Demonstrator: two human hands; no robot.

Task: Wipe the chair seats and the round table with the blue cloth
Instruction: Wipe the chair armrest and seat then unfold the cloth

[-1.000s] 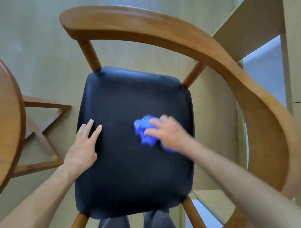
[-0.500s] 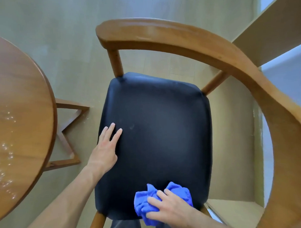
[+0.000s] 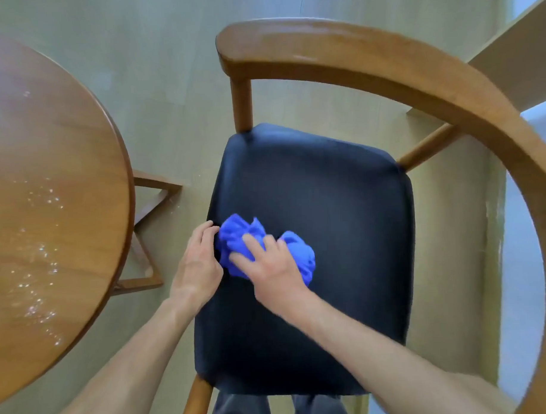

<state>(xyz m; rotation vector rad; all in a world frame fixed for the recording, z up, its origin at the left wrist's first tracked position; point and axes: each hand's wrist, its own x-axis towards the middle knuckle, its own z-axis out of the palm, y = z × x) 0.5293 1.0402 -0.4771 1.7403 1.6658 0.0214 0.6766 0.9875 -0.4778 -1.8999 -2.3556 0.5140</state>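
blue cloth (image 3: 235,236) bunched under right hand (image 3: 272,265), black seat (image 3: 328,236)

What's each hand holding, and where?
Right hand presses down on the middle of the bunched blue cloth. Left hand holds nothing; it rests at the seat's left edge.
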